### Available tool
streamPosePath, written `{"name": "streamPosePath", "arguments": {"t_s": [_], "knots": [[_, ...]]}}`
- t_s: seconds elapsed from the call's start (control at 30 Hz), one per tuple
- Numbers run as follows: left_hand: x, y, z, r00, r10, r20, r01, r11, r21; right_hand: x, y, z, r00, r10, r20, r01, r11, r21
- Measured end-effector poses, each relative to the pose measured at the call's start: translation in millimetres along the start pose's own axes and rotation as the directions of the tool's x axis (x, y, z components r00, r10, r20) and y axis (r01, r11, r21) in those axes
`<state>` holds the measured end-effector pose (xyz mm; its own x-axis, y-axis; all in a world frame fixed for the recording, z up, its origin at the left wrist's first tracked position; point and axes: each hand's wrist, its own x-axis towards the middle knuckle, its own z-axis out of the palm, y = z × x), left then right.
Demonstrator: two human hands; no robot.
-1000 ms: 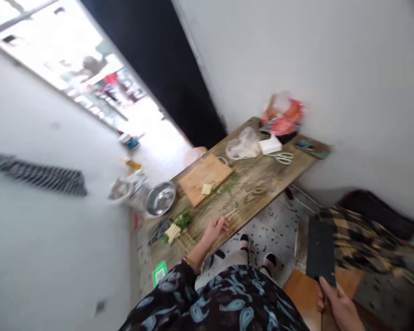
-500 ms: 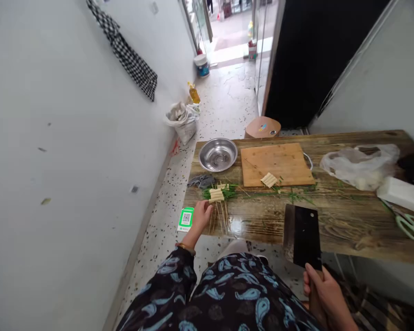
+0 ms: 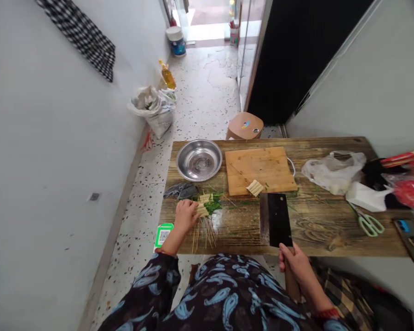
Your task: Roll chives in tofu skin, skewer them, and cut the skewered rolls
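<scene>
My right hand [image 3: 296, 262] is closed around the wooden handle of a cleaver [image 3: 278, 218]. The wide dark blade points away from me, over the front of the table. At the left, my left hand [image 3: 185, 216] has its fingers curled onto the edge of pale skewered rolls [image 3: 203, 209] with green herbs tucked in them. Thin bamboo skewers [image 3: 205, 234] stick out from these rolls toward me. Another pale rolled piece [image 3: 254, 187] lies on the near edge of the wooden cutting board [image 3: 262, 165], a skewer beside it.
A steel bowl [image 3: 199, 161] and a grey cloth [image 3: 180, 190] are at the table's left. To the right lie a plastic bag [image 3: 333, 170], scissors [image 3: 370, 224] and a phone [image 3: 412, 241]. A stool [image 3: 244, 125] stands behind the wooden table [image 3: 317, 234].
My left hand has moved from beside the skewered rolls onto them. The cleaver has shifted left and forward over the table edge. The view has turned somewhat right.
</scene>
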<state>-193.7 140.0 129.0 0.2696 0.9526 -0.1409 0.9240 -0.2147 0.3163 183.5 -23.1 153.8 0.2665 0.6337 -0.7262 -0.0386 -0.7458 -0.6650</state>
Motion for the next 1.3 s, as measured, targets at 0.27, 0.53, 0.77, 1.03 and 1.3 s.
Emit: {"name": "streamPosePath", "arguments": {"t_s": [0.27,0.53,0.77,1.03,1.3], "knots": [[-1,5,-12,0.983,-0.117,0.143,0.162,0.915,-0.368,67,-29,-51,0.989,-0.147,-0.021,0.141,0.977,-0.162],[-3,49,-84,0.877,-0.393,0.275,0.47,0.584,-0.662,143,-65,-115,0.964,-0.214,0.16,0.257,0.906,-0.336],[83,144,-54,0.933,-0.253,0.254,0.339,0.39,-0.856,148,-63,-157,0.991,-0.071,0.116,0.096,0.967,-0.235],[131,285,123,0.878,0.077,0.472,0.399,0.427,-0.812,146,-36,-213,0.998,0.022,-0.051,-0.027,0.995,-0.099],[97,276,125,0.889,0.01,0.458,0.292,0.757,-0.585,149,-29,-220,0.995,0.06,-0.077,-0.068,0.992,-0.107]]}}
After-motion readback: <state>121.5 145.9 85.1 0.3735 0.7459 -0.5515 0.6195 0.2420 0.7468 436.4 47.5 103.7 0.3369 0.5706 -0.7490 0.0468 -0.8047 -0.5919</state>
